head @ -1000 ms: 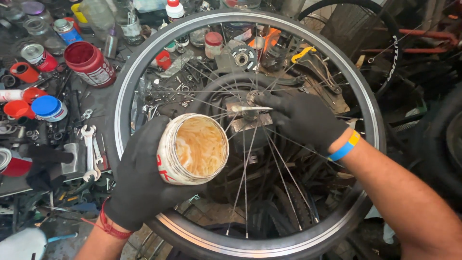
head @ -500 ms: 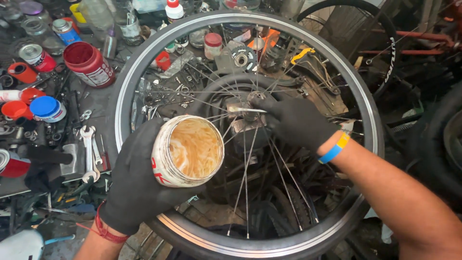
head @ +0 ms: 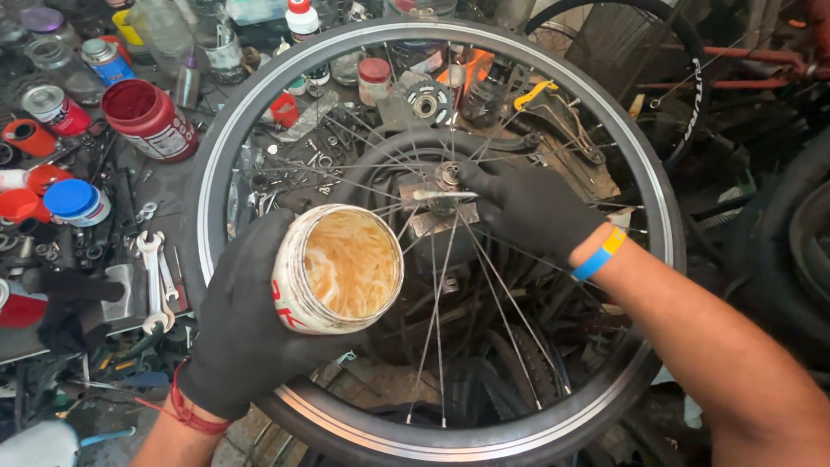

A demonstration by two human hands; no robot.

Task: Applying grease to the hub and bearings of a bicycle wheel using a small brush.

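Observation:
A spoked bicycle wheel with a silver rim [head: 259,95] lies flat over a cluttered bench. My left hand [head: 242,329], in a black glove, holds an open white tub [head: 339,270] of amber grease just left of the hub [head: 446,176]. My right hand [head: 527,207], also black-gloved, reaches from the right and pinches a thin metal axle rod [head: 432,195] at the hub. A blue and yellow band [head: 596,254] sits on my right wrist, and a red cord is on my left wrist.
Left of the wheel stand a red tin [head: 149,119], a blue-capped tin [head: 76,201], spray cans and bottles. Combination spanners [head: 154,278] lie by the rim. A black tyre [head: 657,60] and other tyres crowd the right side.
The grease tub in my left hand has shifted slightly. My right hand stays at the hub, fingers working the rod.

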